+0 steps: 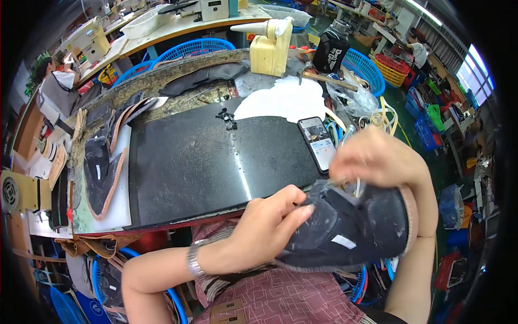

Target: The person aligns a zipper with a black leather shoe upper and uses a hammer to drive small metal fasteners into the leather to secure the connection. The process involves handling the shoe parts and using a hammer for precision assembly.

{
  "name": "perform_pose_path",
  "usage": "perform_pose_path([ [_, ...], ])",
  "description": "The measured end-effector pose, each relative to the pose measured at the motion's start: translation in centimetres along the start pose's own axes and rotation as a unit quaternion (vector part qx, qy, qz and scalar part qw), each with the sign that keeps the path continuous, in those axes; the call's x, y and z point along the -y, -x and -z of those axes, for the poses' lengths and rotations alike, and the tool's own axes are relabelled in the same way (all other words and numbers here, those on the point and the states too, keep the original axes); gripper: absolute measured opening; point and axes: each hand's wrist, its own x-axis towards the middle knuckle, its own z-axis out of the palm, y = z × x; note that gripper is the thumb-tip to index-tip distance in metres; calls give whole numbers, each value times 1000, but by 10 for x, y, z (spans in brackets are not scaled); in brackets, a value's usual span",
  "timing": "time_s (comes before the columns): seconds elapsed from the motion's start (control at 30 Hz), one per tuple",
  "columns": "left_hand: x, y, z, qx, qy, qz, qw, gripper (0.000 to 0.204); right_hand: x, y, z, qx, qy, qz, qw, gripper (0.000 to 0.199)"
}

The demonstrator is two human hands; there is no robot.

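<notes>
My left hand (267,227) grips the near side of a dark grey shoe upper (350,227) with a small white label, held above my lap at the table's front edge. My right hand (377,159) is blurred above the upper's top edge, its fingers pinched at the opening; I cannot tell whether they hold a small tool. A metal watch band sits on my left wrist.
A black stone slab (210,162) covers the worktable. On it lie a phone (318,143), a white sheet (286,100) and a small black clip. More dark uppers (100,167) are stacked at the left. A wooden stand (270,48) and blue baskets (199,47) stand behind.
</notes>
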Motion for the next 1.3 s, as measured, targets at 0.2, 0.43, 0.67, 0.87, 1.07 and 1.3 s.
perform_pose_path([
  [0.2, 127, 15, 14, -115, -391, 36, 912, 15, -144, 63, -49, -64, 240, -369, 896, 18],
  [0.43, 145, 35, 34, -135, -464, 88, 871, 32, -216, 97, -126, -238, 130, -362, 892, 26],
  [0.67, 141, 32, 39, -111, -374, 161, 906, 30, -170, 58, -68, -309, 228, -342, 858, 17],
  [0.87, 137, 28, 42, -104, -360, 176, 910, 31, -84, -9, -61, -163, 96, -255, 948, 26],
  [1.07, 134, 21, 56, -122, -147, 199, 961, 46, -62, -90, -135, 134, -75, -8, 988, 39],
  [1.3, 144, -32, 108, 110, 135, 410, 895, 35, -53, -92, -138, 143, 1, 8, 990, 24],
])
